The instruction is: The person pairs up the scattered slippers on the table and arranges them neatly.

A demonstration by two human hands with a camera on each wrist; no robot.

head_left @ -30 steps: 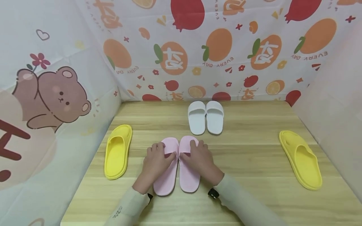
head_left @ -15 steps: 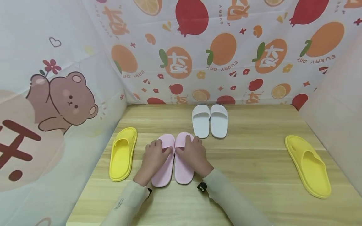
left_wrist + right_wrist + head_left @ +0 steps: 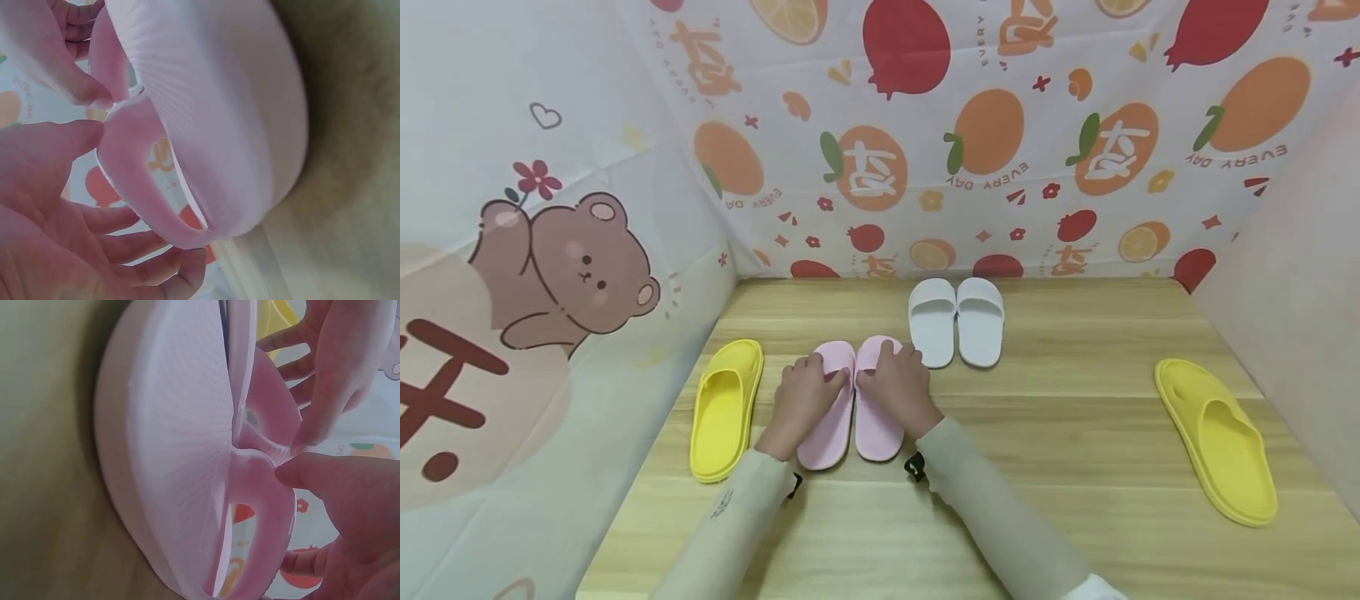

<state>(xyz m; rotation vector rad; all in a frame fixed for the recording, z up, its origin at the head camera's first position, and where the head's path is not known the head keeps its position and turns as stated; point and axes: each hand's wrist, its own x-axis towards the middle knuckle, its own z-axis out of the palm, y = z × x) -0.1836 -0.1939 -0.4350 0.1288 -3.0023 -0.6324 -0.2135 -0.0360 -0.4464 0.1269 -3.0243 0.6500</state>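
Two pink slides lie side by side on the wood-grain surface, toes pointing away from me. My left hand grips the left pink slide across its strap, thumb at the inner side and fingers along the outer side. In the same way my right hand holds the right pink slide. Close up in the left wrist view, the left thumb and fingertips span the strap of the left slide. The right wrist view has the right thumb against the strap edge of the right slide; the inner edges meet.
A white pair, a left slide and a right slide, stands near the patterned back wall. One yellow slipper lies at the left, its mate, another yellow slipper, far to the right. Cloth walls border both sides.
Both hands have pushed the pink slides away from me toward the back wall and slightly left, keeping them together. The white and yellow slippers stay in place; the head view has shifted a little.
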